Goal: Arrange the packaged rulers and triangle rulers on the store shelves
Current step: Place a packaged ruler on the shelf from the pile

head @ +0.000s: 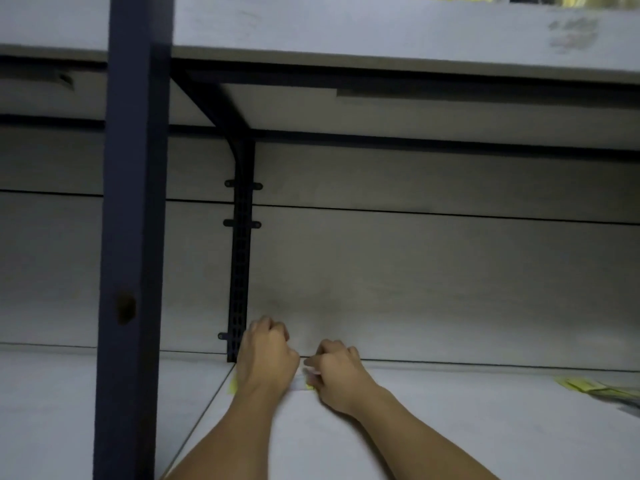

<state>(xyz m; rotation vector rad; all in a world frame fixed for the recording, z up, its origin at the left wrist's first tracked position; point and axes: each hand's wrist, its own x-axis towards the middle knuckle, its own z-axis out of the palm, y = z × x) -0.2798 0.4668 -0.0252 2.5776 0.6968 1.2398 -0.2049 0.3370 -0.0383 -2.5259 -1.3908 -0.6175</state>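
Left hand: fingers curled, knuckles up, set down at the back left corner of the lower shelf. A sliver of yellow shows at its left edge and more pale packaging under its right side, so the grip appears closed on a packaged ruler, though most of the pack is hidden beneath the hand.

Right hand: fingers curled, thumb and fingertips pinching the right end of the same pale-and-yellow pack. Both hands lie just beside each other, the pack between and beneath them.

Governing relation: the pack's long axis appears to run left to right, parallel to the back panel and close against it. The left hand is nearer the corner; any further push would be toward the back panel or leftward to the shelf's end. Judged as the placing step, pack nearly seated.

Surroundings: a slotted black bracket rises just behind the left hand and bounds travel on that side. A dark blue upright post stands in the foreground, left of the forearms. More yellow packaged rulers lie well apart at the shelf's right edge, blurred. The upper shelf overhangs. Lighting is dim; pack detail cannot be read.
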